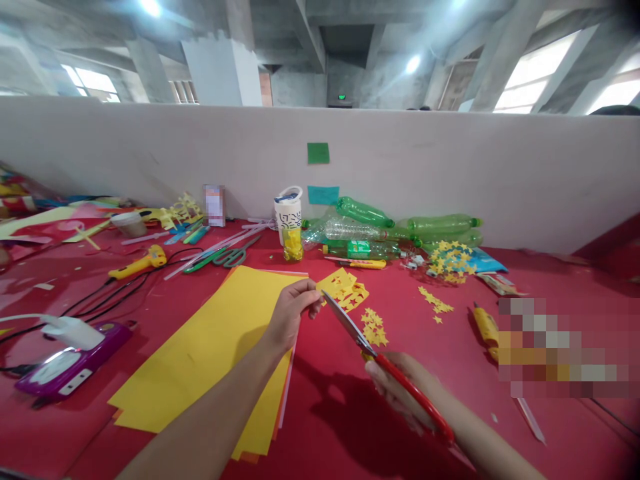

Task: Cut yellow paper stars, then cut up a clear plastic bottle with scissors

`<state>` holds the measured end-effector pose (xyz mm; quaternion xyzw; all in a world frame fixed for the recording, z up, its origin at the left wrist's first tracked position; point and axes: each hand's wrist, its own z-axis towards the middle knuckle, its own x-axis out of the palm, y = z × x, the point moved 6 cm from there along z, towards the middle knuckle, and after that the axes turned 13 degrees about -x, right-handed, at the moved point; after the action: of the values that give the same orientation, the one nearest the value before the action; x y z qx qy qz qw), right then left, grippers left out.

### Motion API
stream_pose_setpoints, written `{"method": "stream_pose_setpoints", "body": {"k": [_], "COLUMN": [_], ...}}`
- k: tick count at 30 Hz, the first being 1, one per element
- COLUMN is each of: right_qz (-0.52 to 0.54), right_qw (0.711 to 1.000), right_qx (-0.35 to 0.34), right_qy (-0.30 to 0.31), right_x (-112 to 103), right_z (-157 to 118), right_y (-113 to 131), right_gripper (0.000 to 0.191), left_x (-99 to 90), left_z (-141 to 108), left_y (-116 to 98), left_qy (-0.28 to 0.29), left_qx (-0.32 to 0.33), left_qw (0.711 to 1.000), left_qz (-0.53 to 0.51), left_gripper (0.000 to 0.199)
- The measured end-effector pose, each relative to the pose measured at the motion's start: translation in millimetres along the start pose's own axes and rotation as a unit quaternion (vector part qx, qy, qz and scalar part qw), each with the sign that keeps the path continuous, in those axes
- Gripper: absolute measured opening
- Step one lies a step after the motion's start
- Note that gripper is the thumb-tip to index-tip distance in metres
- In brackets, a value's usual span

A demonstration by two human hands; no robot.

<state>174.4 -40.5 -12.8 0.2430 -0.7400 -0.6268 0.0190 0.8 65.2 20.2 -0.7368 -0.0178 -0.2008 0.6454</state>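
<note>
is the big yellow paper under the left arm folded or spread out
Spread out: the yellow paper lies flat, its broad face showing, with no fold visible.

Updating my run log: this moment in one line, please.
right hand: red-handled scissors | left hand: pinched near their tips, contents unclear | nearby: yellow stars

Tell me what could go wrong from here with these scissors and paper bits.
The tip of the red-handled scissors in your right hand points at the fingertips of your left hand, so a slip might nick them. The loose pile of yellow stars appears close beside the blades and could get scattered. Your left forearm crosses the yellow sheets and might shift or crease them.
</note>
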Motion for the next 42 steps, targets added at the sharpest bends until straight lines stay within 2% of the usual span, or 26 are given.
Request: {"method": "stream_pose_setpoints", "body": {"k": [7, 14, 22, 30, 35, 42], "right_qz": [0.000, 0.003, 0.016, 0.020, 0.022, 0.043], "right_qw": [1.000, 1.000, 1.000, 0.999, 0.999, 0.999], "right_qx": [0.008, -0.004, -0.017, -0.045, -0.038, 0.001], "right_qy": [0.010, 0.012, 0.012, -0.012, -0.005, -0.011], "right_x": [-0.5, 1.0, 3.9, 3.7, 5.2, 12.0], "right_z": [-1.4, -0.4, -2.5, -5.0, -3.4, 0.2], "right_y": [-1.7, -2.3, 5.4, 6.8, 5.6, -8.2], "right_gripper": [0.066, 0.065, 0.065, 0.055, 0.055, 0.054], "left_x": [-0.6, -2.4, 2.7, 5.5, 8.0, 11.2], "left_z": [0.5, -0.2, -4.0, -3.8, -4.7, -6.9], "left_y": [0.8, -1.2, -1.1, 3.6, 5.9, 7.8], "left_qy": [-0.004, -0.011, 0.005, 0.012, 0.006, -0.005], "left_qx": [-0.001, 0.027, 0.050, 0.047, 0.050, 0.030], "left_qw": [1.000, 0.999, 0.997, 0.997, 0.997, 0.998], "left_qz": [-0.004, 0.039, 0.057, 0.066, 0.064, 0.056], "left_gripper": [0.015, 0.020, 0.025, 0.024, 0.026, 0.026]}}
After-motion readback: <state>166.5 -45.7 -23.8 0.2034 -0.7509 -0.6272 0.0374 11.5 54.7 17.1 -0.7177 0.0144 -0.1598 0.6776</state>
